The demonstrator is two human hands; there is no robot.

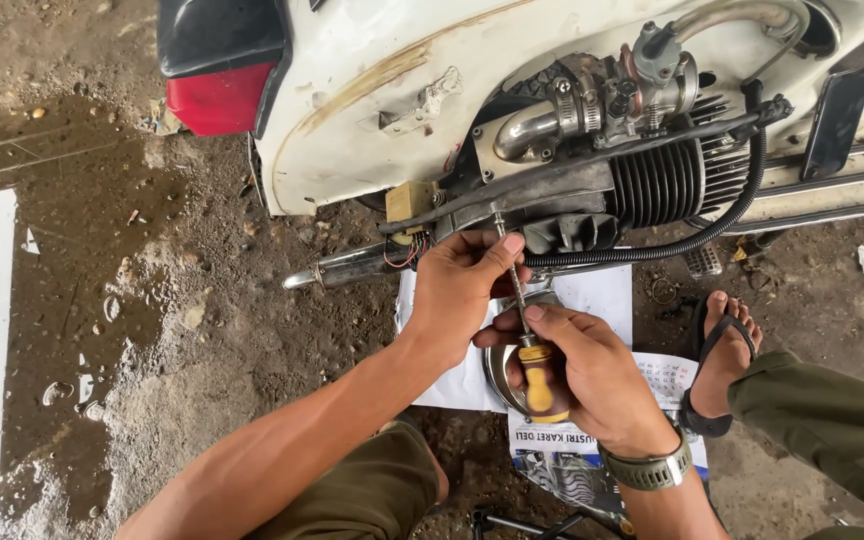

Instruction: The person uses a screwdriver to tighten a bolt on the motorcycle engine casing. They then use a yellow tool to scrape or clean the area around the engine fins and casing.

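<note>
Screwdriver (530, 345) — yellow handle clamped in right hand (592, 375), shaft pinched by left hand (457, 285) fingers, tip up under scooter engine (642, 150). Risk: tip likely slips off its fastener — steep angle, greasy metal.

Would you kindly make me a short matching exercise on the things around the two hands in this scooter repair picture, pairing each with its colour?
Things:
1. screwdriver handle, gripped in the right hand
2. tail light of the scooter
3. corrugated hose below the engine
4. wristwatch

Colours:
A. red
B. olive green
C. yellow and orange
D. black

Right pairs: 1-C, 2-A, 3-D, 4-B.

The left hand steadies the screwdriver's metal shaft near the engine.
</note>
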